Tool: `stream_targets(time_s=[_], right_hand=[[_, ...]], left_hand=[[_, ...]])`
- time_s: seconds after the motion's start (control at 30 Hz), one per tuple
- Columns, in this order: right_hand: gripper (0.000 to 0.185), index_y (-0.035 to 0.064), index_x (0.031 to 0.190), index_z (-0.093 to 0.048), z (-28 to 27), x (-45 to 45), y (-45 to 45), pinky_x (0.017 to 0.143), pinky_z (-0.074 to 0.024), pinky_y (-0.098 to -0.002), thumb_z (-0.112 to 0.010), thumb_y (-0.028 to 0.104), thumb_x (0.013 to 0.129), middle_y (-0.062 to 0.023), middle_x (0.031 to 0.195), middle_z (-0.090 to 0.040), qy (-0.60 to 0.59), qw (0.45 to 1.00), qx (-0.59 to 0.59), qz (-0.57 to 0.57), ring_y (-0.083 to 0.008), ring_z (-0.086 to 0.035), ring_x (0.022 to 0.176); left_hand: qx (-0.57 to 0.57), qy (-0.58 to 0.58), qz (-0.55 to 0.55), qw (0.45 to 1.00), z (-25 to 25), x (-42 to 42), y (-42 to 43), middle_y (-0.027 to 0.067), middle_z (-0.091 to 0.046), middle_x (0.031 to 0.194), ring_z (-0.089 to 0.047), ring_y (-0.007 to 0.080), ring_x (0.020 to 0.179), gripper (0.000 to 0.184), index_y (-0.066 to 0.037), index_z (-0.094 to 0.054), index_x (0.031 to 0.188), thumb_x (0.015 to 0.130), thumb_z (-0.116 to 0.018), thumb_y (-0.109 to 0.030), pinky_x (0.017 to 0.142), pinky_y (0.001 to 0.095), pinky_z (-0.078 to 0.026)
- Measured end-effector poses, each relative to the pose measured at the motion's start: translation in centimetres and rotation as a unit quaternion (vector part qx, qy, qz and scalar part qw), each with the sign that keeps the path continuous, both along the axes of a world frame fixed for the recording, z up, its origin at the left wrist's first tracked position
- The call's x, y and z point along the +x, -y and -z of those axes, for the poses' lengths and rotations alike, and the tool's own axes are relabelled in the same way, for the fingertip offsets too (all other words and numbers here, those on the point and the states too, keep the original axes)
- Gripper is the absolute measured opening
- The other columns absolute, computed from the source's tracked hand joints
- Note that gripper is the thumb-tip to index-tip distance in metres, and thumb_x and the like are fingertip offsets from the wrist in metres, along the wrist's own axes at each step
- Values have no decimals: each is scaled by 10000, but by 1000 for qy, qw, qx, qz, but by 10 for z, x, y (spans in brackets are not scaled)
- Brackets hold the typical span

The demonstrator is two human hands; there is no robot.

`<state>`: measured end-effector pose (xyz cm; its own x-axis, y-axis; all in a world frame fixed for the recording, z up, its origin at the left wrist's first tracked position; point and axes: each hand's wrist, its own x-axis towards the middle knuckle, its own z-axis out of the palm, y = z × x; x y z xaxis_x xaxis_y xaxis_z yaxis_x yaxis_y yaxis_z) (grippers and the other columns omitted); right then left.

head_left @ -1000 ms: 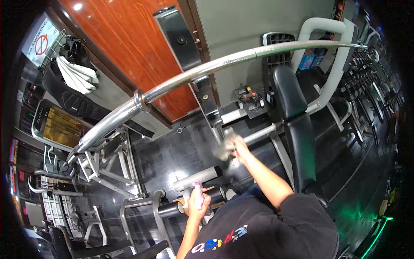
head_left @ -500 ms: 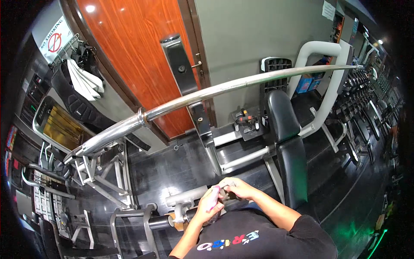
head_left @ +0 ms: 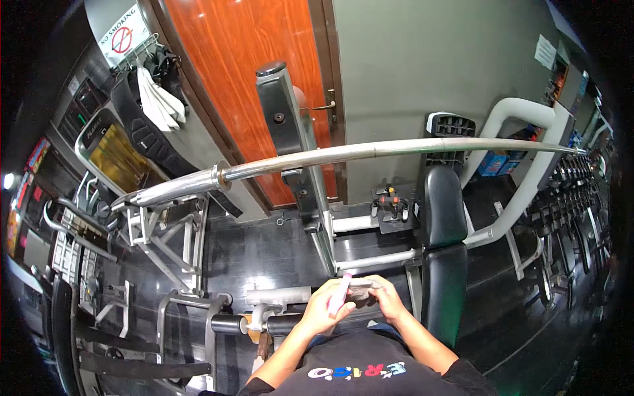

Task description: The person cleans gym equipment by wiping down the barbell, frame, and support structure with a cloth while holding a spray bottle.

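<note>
My left hand [head_left: 321, 309] is closed around a slim pink-and-white object [head_left: 340, 295], held upright in front of my chest; its kind does not show. A crumpled grey cloth [head_left: 362, 286] stretches from beside that object to my right hand [head_left: 389, 301], whose fingers are closed on its edge. Both hands are close together above my black shirt [head_left: 370, 366]. Just beyond them, a steel barbell [head_left: 330, 156] crosses the view, its sleeve toward the left.
A black padded bench [head_left: 444, 277] stands to the right, with a dumbbell rack [head_left: 571, 188] farther off. Padded rollers [head_left: 229, 324] and metal frames are at lower left. Behind the barbell is a wooden door [head_left: 244, 46]; a white cloth [head_left: 158, 102] hangs near it.
The view has shifted, so the barbell and door appear farther right and lower. My hands have moved slightly apart, and the grey cloth shows more openly between them.
</note>
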<state>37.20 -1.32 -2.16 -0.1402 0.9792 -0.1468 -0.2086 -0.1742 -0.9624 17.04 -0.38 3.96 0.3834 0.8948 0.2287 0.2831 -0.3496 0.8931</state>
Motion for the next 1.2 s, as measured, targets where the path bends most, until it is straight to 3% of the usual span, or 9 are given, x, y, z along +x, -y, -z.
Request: stream_targets(time_s=[0.1, 0.27, 0.4, 0.5, 0.63, 0.77, 0.87, 1.1, 1.2], right_hand=[[361, 46, 1188, -595, 0, 28, -7, 616, -420, -212, -485, 141, 857, -14, 935, -662, -29, 999, 3, -36, -69, -566, 767], [682, 51, 1299, -498, -19, 62, -22, 987, -414, -319, -750, 416, 781, -63, 1208, -593, -149, 977, 4, -154, -166, -541, 1160], [422, 46, 1297, -519, -31, 59, -35, 1016, -387, -308, -655, 126, 906, 0, 1184, -590, -39, 978, 79, -191, -107, -499, 1163], [398, 23, 1326, -518, -42, 57, -47, 1039, -380, -321, -569, 152, 954, -40, 1269, -590, -42, 977, 130, -163, -143, -524, 1181], [452, 5, 1290, -544, -45, 60, -57, 1026, -399, -348, -625, 238, 912, -86, 1251, -612, -58, 984, 52, -158, -184, -555, 1157], [404, -9, 1304, -538, -42, 55, -59, 1023, -396, -327, -552, 167, 941, -68, 1239, -611, -50, 984, 67, -160, -162, -550, 1154], [399, -11, 1292, -547, -39, 55, -51, 1012, -405, -326, -557, 159, 932, -72, 1223, -621, -34, 987, 79, -132, -164, -557, 1144], [408, 3, 1225, -588, -53, 60, -40, 992, -421, -341, -626, 228, 887, -88, 1184, -633, 1, 998, 66, 17, -188, -574, 1115], [373, 16, 1213, -597, -63, 69, -38, 1001, -407, -338, -619, 211, 896, -75, 1183, -630, 13, 991, 100, 91, -184, -567, 1118]], left_hand=[[-18, 13, 20, 1000, -6, 16, -4, 138, -620, 1105, -619, 290, 1011, 342, -46, -638, 1026, 784, -765, -251, 880, 372, -487], [-6, 53, 88, 995, -24, 44, -21, 128, -614, 1045, -604, 279, 981, 399, -23, -613, 1095, 807, -735, -271, 885, 368, -475], [-42, 152, 88, 984, -41, 63, -26, 121, -610, 1019, -587, 248, 944, 587, 28, -506, 1280, 837, -706, -302, 871, 359, -471], [-89, 185, 32, 978, -32, 55, -25, 113, -604, 1090, -571, 210, 958, 662, 23, -465, 1363, 853, -702, -326, 892, 357, -464], [-41, 225, -78, 970, -69, 43, -38, 135, -598, 1139, -598, 132, 898, 680, 48, -380, 1404, 876, -677, -260, 722, 242, -512], [-3, 239, -128, 963, -81, 34, -72, 51, -624, 876, -602, 110, 713, 667, 16, -309, 1469, 913, -623, -175, 674, 261, -520], [-25, 213, -138, 967, -94, 38, -94, 61, -521, 930, -582, 130, 800, 693, 30, -270, 1458, 906, -622, -195, 709, 316, -560], [114, 121, -45, 985, -78, 60, -137, 81, -569, 1018, -590, 122, 804, 663, 12, -318, 1466, 921, -632, -198, 680, 278, -565], [59, 93, 2, 994, -75, 70, -136, 70, -571, 1019, -580, 103, 776, 672, 12, -320, 1467, 916, -644, -195, 673, 252, -537]])
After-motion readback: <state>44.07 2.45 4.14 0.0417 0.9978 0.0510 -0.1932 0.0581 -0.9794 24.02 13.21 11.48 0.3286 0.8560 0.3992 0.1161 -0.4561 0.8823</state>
